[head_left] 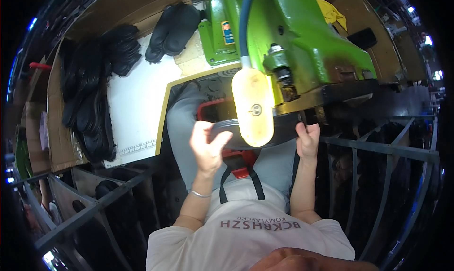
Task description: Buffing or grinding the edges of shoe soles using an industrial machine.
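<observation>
A long black shoe sole (283,137) lies crosswise under the head of the green machine (302,39). My left hand (208,147) is closed on its left end, thumb pointing inward along it. At the other end, my right hand (307,139) pinches the sole close to the machine's working point. A yellow oval lamp head (253,107) on a dark cable hangs in front of the sole and hides its middle. The contact between sole and machine cannot be made out.
Stacked black soles (87,105) line the left of the white tabletop (135,105), with more black soles (174,29) at its back. Cardboard (56,129) walls the table. Metal racks (378,147) flank me. A yellow cloth (332,14) lies behind the machine.
</observation>
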The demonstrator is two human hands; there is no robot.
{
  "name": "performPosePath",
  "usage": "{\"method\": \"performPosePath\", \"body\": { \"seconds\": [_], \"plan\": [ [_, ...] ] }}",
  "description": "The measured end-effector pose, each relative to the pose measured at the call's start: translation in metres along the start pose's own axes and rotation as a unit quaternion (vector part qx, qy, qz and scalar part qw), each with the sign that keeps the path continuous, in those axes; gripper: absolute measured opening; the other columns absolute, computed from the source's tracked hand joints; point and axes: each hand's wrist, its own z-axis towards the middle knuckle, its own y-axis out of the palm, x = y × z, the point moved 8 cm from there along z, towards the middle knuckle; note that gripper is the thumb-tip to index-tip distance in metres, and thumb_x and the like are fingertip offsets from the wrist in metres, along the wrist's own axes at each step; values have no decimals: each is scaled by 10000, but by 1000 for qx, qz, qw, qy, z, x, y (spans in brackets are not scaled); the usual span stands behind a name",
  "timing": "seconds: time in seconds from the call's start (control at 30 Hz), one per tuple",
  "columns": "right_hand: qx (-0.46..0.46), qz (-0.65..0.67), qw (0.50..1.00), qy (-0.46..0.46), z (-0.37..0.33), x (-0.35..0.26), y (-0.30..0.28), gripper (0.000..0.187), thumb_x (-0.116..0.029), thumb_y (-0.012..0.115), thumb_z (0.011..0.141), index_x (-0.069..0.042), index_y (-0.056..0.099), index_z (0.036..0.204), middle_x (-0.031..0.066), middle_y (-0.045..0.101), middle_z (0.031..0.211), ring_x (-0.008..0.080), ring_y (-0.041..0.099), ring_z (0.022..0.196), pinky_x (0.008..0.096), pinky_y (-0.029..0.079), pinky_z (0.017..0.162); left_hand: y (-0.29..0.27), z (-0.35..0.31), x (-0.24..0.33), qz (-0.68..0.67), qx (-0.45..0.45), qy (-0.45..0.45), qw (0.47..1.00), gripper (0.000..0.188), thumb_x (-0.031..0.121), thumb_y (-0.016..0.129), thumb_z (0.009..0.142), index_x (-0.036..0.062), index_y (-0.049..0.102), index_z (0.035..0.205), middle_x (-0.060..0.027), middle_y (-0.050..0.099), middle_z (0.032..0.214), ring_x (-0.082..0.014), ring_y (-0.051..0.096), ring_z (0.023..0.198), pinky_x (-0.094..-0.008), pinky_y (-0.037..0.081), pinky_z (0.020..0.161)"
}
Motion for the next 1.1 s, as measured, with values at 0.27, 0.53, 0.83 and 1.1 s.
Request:
{"method": "performPosePath", "body": {
  "seconds": [0.27,0.53,0.83,1.1],
  "plan": [
    [101,157,976,115,-70,57,-63,322,-182,568,906,-80,411,1168,111,563,1040,246,605,858,396,518,597,78,-4,5,97,-65,188,975,330,-42,766,684,-40,579,956,-64,621,885,-132,592,754,-257,502,714],
    [111,40,992,35,-35,-3,-63,226,-115,568,873,-10,473,1050,101,590,870,157,591,623,267,464,433,69,0,-4,96,-78,130,984,428,-29,774,675,-42,573,1052,-90,638,959,-146,610,835,-273,506,757],
    [-31,8,999,24,40,-32,12,227,-62,600,833,13,522,1034,53,599,921,68,556,791,200,443,676,42,19,15,147,-171,70,972,139,-27,599,739,-47,614,876,-90,626,815,-149,593,735,-258,478,673],
    [-24,-7,997,-67,10,-27,47,372,-47,611,838,29,493,1183,33,572,1058,107,524,953,245,400,863,24,32,55,304,-202,123,923,232,33,785,634,-9,638,809,-75,638,732,-153,626,624,-244,492,604]
  ]
}}
